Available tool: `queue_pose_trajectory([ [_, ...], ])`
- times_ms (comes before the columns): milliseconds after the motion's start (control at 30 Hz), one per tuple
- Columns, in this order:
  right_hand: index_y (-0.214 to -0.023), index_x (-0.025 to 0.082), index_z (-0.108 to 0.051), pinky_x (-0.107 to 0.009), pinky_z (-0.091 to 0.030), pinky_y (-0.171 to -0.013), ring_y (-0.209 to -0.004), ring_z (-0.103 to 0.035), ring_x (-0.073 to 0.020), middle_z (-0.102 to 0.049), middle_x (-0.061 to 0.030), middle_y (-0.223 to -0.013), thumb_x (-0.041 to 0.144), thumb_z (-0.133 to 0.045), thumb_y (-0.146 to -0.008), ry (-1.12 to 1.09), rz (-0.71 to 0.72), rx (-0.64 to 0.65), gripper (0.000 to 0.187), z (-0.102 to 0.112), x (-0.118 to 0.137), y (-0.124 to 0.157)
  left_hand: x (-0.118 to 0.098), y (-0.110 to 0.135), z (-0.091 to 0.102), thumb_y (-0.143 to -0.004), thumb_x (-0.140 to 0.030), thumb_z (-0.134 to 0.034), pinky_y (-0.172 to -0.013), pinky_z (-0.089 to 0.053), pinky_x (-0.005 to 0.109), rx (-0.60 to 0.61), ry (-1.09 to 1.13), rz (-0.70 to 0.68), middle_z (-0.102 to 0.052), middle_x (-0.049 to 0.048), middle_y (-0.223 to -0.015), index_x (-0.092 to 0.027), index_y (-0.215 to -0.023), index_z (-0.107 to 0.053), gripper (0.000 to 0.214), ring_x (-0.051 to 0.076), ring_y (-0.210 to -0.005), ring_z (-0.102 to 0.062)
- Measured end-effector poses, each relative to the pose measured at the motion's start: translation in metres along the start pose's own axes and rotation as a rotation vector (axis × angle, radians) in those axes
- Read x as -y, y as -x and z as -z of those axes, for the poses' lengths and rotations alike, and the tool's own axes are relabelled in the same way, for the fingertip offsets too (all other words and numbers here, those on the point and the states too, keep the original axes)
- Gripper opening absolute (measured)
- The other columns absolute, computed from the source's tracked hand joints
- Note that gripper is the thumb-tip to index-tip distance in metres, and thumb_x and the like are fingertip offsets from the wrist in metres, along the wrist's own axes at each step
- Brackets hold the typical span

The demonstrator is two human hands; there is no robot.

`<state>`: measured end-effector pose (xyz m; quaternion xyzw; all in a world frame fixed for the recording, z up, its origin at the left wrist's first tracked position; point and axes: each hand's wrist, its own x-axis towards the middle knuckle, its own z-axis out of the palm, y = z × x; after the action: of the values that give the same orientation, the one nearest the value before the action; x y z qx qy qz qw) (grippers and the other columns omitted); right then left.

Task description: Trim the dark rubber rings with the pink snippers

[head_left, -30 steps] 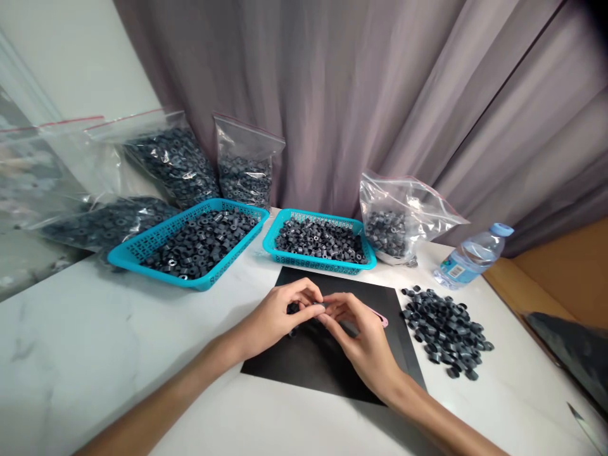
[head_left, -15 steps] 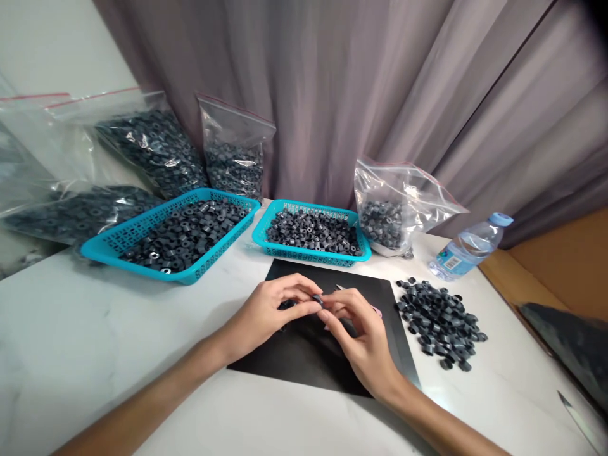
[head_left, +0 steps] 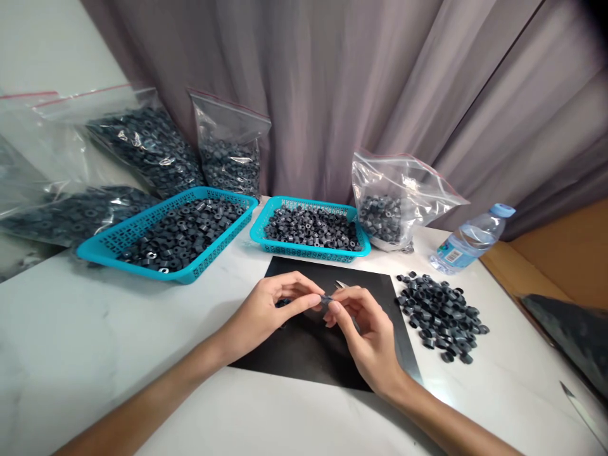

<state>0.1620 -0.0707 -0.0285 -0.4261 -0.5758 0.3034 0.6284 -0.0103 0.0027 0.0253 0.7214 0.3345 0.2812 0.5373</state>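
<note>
Over the black mat (head_left: 313, 361), my left hand (head_left: 270, 310) and my right hand (head_left: 365, 329) meet at the fingertips. Between them they pinch a small dark piece (head_left: 325, 299), which looks like one of the short black rings lying around; the fingers cover much of it. Both hands are closed on it. A few dark pieces (head_left: 283, 303) show partly behind my left fingers. The pointed metal tips of a tool, perhaps scissors (head_left: 340, 284), stick out behind my right hand, which hides the rest.
Two blue baskets (head_left: 194, 276) (head_left: 308, 252) hold many dark rings. To the right lies a loose pile of black rings (head_left: 441, 313) beside a water bottle (head_left: 470, 240). Zip bags of rings (head_left: 228, 161) (head_left: 382, 218) stand behind. A blade-like object (head_left: 577, 405) lies at the right edge.
My right hand has shifted slightly right, and its fingertips are a little farther from my left ones. The small piece stays pinched between them. The view has moved slightly.
</note>
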Motion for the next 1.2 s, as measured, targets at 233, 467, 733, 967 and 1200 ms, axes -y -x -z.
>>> queue_pose_trajectory([
  [233, -0.099, 0.022, -0.058, -0.027, -0.057, -0.067, -0.07, -0.065, -0.0115, -0.061, 0.0, -0.088, 0.019, -0.059, -0.095, -0.034, 0.025, -0.099, 0.005, -0.001, -0.003, 0.003, 0.002, -0.002, -0.001, -0.089, -0.034, -0.066, -0.081, -0.052, 0.025, -0.012, 0.158, 0.018, -0.073, 0.0013, -0.093, -0.019, -0.096, -0.067, 0.017, 0.017, -0.09, -0.071],
  [467, -0.1, 0.022, -0.059, -0.029, -0.056, -0.073, -0.081, -0.064, -0.014, -0.061, -0.0026, -0.096, 0.016, -0.064, -0.091, 0.051, 0.039, -0.07, 0.011, 0.0, -0.004, 0.0, 0.005, -0.004, -0.003, -0.086, -0.031, -0.07, -0.091, -0.051, 0.026, -0.056, 0.181, 0.011, -0.075, 0.0034, -0.1, -0.018, -0.092, -0.068, 0.015, 0.018, -0.099, -0.07],
  [733, -0.102, 0.022, -0.059, -0.027, -0.055, -0.071, -0.08, -0.064, -0.0132, -0.063, -0.0021, -0.096, 0.016, -0.063, -0.091, 0.157, 0.066, -0.061, 0.014, 0.001, -0.002, 0.001, 0.012, -0.005, -0.006, -0.082, -0.031, -0.074, -0.09, -0.052, 0.025, -0.077, 0.177, -0.006, -0.074, 0.0015, -0.098, -0.019, -0.095, -0.066, 0.019, 0.016, -0.097, -0.069],
  [967, -0.108, 0.024, -0.059, -0.025, -0.055, -0.064, -0.078, -0.065, -0.0127, -0.066, -0.0024, -0.099, 0.018, -0.065, -0.091, 0.178, 0.048, -0.062, 0.019, 0.002, -0.005, 0.004, 0.011, -0.006, -0.009, -0.088, -0.03, -0.067, -0.088, -0.051, 0.023, -0.042, 0.178, -0.016, -0.075, 0.0015, -0.101, -0.021, -0.104, -0.071, 0.019, 0.016, -0.099, -0.068],
  [1200, -0.107, 0.027, -0.062, -0.022, -0.055, -0.058, -0.072, -0.063, -0.0109, -0.067, -0.0005, -0.095, 0.018, -0.065, -0.091, 0.21, 0.07, -0.059, 0.019, 0.002, -0.003, 0.004, 0.011, -0.004, -0.009, -0.091, -0.03, -0.063, -0.086, -0.05, 0.021, -0.052, 0.18, -0.028, -0.075, 0.0001, -0.103, -0.023, -0.105, -0.071, 0.018, 0.013, -0.096, -0.068],
])
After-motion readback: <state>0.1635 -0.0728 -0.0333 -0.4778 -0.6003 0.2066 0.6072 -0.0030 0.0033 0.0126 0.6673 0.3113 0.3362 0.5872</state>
